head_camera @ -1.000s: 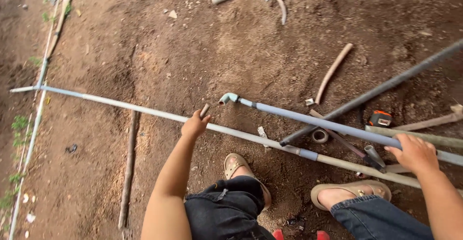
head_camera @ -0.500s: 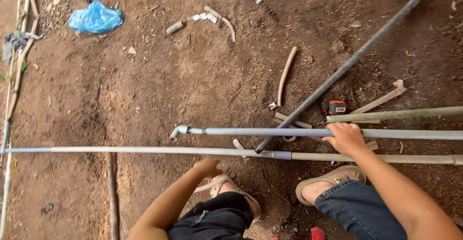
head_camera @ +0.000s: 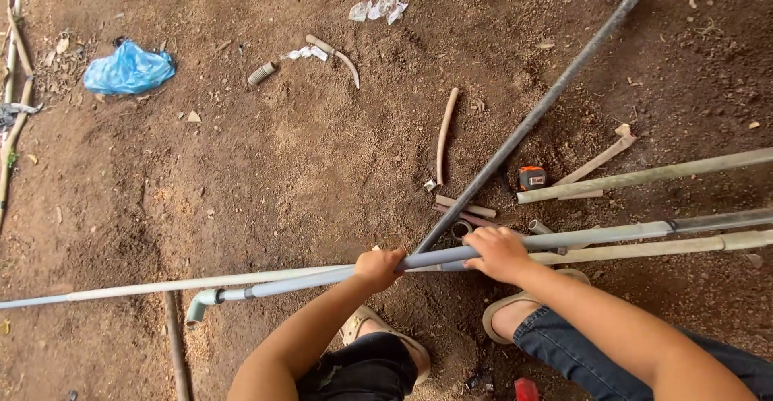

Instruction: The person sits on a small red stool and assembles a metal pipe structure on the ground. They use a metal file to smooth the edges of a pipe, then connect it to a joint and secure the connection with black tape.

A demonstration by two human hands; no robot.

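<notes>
I squat on bare earth over a set of long plastic pipes. My left hand (head_camera: 378, 268) and my right hand (head_camera: 498, 254) both grip a blue-grey pipe (head_camera: 306, 282) that runs left to right and ends in an elbow fitting (head_camera: 200, 305) at its left end. A longer pale pipe (head_camera: 145, 288) lies just behind it along the ground. A dark pipe (head_camera: 535, 115) slants from near my hands to the upper right.
An orange tape measure (head_camera: 532, 178), short pipe offcuts (head_camera: 465, 207) and a bent tube (head_camera: 445, 134) lie beyond my hands. A pale pipe (head_camera: 644, 177) sits at right. A blue plastic bag (head_camera: 127, 69) and scraps lie far left. My sandalled feet (head_camera: 515, 308) are below.
The elbow-ended pipe has slid left and toward me. My left hand has come off the pale pipe and closed on it. My right hand holds it further along.
</notes>
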